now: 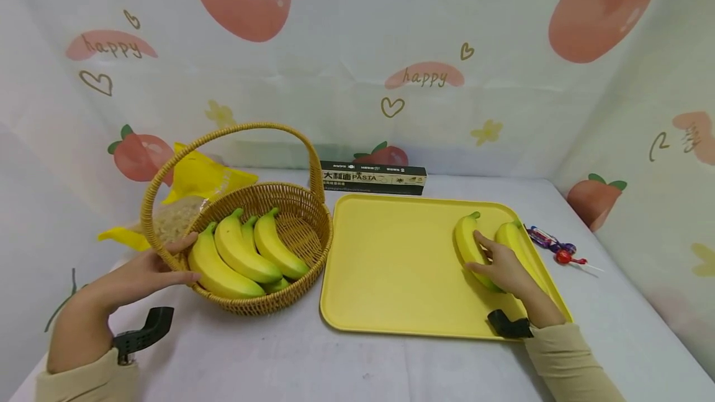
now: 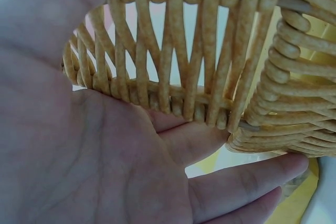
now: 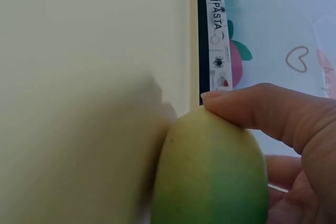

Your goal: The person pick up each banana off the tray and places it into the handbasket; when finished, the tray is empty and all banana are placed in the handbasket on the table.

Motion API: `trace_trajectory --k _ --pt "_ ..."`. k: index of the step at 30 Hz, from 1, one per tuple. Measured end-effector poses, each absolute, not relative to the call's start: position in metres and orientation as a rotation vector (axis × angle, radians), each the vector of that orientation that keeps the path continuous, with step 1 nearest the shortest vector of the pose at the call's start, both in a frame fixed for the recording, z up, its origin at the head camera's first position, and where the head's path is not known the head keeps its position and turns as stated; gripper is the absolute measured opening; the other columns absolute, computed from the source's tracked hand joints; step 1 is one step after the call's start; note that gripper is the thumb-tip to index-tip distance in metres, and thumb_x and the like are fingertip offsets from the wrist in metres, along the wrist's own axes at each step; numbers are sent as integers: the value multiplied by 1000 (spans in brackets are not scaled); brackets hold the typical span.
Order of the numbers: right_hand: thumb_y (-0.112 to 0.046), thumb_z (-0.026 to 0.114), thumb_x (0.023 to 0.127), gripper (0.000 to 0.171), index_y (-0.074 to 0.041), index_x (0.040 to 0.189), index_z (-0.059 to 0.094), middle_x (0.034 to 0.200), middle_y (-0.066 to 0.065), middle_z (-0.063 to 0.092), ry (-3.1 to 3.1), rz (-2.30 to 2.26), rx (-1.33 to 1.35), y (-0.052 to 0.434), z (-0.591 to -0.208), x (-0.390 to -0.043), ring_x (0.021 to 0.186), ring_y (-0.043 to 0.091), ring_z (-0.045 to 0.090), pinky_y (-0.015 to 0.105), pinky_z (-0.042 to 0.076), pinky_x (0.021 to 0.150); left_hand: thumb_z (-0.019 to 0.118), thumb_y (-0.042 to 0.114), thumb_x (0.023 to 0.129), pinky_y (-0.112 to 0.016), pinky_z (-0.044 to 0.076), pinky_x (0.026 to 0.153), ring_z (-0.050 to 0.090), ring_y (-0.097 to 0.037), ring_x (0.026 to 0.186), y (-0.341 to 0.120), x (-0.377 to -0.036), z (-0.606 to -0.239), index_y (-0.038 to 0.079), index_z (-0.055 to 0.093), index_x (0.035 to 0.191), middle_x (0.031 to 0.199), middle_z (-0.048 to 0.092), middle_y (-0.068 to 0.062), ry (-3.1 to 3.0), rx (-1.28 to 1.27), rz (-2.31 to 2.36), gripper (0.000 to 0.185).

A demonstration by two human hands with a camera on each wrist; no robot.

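Pale tablecloth (image 1: 313, 358) underfoot; fruit-printed "happy" backdrop (image 1: 357, 79) encloses the table.

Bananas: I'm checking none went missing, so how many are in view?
6 visible. Four lie in the wicker basket: three large ones and one mostly buried beneath. Two lie on the yellow tray. More may be hidden underneath.

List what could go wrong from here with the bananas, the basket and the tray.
1. The right hand grips one banana on the yellow tray, close beside a second banana near the tray's right rim; moving it may nudge that one over the rim.
2. The left hand only rests open against the wicker basket, so the basket might slide.
3. The basket's bananas lie piled and may shift.
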State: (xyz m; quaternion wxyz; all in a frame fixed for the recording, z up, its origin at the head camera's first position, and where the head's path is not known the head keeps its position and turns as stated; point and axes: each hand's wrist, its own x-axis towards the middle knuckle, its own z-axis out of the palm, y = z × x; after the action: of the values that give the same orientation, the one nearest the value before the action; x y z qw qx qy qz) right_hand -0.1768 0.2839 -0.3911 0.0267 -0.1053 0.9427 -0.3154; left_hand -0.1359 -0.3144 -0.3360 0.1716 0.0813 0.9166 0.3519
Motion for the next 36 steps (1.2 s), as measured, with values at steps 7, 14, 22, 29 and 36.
trace_trajectory --k 7,14,22,29,36 --pt "-13 65 86 72 11 141 26 134 36 42 2891 -1060 -339 281 -383 -177 119 49 46 54 42 94 57 33 91 -60 38 94 33 -49 125 -313 -134 -333 6 7 149 146 15 -38 2598 223 1007 81" --pt "-21 64 88 58 6 134 43 137 26 46 2871 -1091 -407 272 -372 -175 120 42 49 49 44 93 57 32 92 -61 39 91 32 -52 124 -313 -133 -334 6 5 148 144 14 -40 2589 218 988 81" --pt "-22 65 87 52 0 132 50 130 24 54 2743 -1193 -506 244 -349 -170 65 9 53 22 42 58 56 34 92 -60 39 93 33 -51 126 -313 -133 -333 6 6 149 145 16 -39 2597 226 982 80" --pt "-21 66 86 54 0 133 49 91 13 66 2635 -1189 -627 214 -334 -173 54 4 45 20 37 50 57 34 92 -60 38 93 31 -50 127 -313 -133 -334 6 7 149 146 15 -38 2599 224 991 81" --pt "-19 67 86 52 -2 132 50 65 0 49 2588 -1170 -743 185 -327 -180 45 3 30 19 31 47 57 32 92 -57 41 92 35 -52 125 -312 -133 -332 4 9 148 144 19 -39 2622 252 966 80"
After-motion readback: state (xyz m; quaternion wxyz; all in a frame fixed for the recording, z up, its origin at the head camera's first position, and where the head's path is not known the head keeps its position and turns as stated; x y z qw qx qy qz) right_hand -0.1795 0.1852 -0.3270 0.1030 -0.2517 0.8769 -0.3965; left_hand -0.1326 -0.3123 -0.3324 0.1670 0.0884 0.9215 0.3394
